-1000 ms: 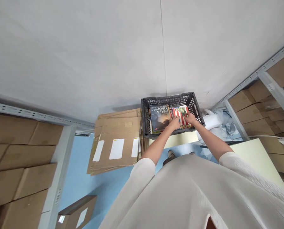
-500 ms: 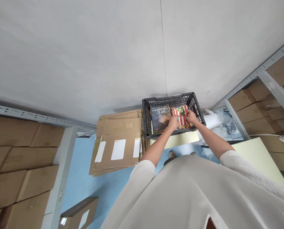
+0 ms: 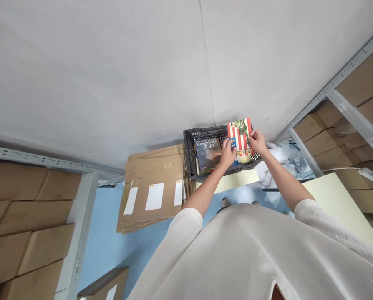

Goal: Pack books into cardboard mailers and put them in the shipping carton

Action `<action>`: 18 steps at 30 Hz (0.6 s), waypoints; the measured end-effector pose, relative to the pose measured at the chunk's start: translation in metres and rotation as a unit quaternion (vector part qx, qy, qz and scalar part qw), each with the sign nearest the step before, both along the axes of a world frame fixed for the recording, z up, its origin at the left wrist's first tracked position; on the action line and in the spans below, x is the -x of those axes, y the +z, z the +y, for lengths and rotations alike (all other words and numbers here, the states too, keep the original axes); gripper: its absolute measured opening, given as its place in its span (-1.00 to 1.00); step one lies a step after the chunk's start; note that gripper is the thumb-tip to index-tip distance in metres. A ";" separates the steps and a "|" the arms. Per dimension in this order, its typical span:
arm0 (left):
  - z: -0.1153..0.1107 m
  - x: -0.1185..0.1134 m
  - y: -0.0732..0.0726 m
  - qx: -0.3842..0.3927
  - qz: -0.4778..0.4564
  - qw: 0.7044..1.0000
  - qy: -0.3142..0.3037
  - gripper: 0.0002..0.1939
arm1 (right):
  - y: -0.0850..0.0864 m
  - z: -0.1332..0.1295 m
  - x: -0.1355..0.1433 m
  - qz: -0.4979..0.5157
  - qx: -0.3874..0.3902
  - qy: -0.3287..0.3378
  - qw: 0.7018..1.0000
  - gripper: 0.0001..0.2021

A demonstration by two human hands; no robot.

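Between my two hands is a book with a red-and-white striped cover (image 3: 240,130), raised above the right half of a black plastic crate (image 3: 190,160). My left hand (image 3: 228,153) grips its left edge, over a blue patch with stars. At the right edge, my right hand (image 3: 258,141) pinches the cover with fingers closed. A dark book with white lettering (image 3: 207,152) lies in the crate's left half, on top of other books. More books, partly hidden, lie under the striped one.
Left of the crate stand flattened cardboard boxes (image 3: 158,171) with white labels. Shelves of brown cartons (image 3: 33,216) flank both sides. A pale yellow board (image 3: 339,204) is at right, near white plastic wrapping (image 3: 272,160). A grey wall (image 3: 127,75) rises behind the crate.
Both hands have lifted the striped book up out of the crate, so its cover now overlaps the crate's far rim. My right hand has moved up and slightly right.
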State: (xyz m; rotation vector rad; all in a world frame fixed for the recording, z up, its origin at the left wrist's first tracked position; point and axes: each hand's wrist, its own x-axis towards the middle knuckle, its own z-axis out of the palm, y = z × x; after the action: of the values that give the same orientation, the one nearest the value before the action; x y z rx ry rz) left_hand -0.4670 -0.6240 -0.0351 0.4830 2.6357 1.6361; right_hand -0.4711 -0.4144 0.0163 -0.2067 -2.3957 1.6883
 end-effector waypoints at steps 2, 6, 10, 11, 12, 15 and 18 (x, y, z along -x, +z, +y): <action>0.016 0.000 0.013 -0.011 0.024 0.999 0.019 -0.45 | 0.015 0.015 -0.007 0.025 0.035 -0.024 0.999 -0.76; 0.059 -0.004 0.037 -0.033 0.059 0.998 0.008 -0.48 | 0.034 0.057 -0.037 0.048 0.065 -0.083 0.993 -0.73; 0.123 -0.028 0.051 -0.056 0.071 0.995 -0.033 -0.55 | 0.037 0.122 -0.087 0.063 0.046 -0.155 0.985 -0.74; 0.142 -0.037 0.052 -0.057 0.066 0.995 -0.044 -0.57 | 0.036 0.141 -0.103 0.064 0.037 -0.174 0.982 -0.75; 0.162 -0.047 0.052 -0.056 0.059 0.995 -0.057 -0.58 | 0.033 0.160 -0.121 0.061 0.026 -0.196 0.978 -0.76; 0.225 -0.084 0.047 -0.038 0.024 0.993 -0.106 -0.59 | 0.020 0.218 -0.180 0.023 -0.010 -0.266 0.964 -0.79; 0.287 -0.129 0.032 -0.012 -0.015 0.987 -0.157 -0.58 | -0.002 0.268 -0.248 -0.040 -0.025 -0.321 0.946 -0.80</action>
State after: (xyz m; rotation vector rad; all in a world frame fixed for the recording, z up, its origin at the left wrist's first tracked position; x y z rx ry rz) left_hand -0.3385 -0.3368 -0.0031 0.8187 2.3679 1.5640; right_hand -0.2235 -0.1461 0.0140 -0.9452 -2.0789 1.3198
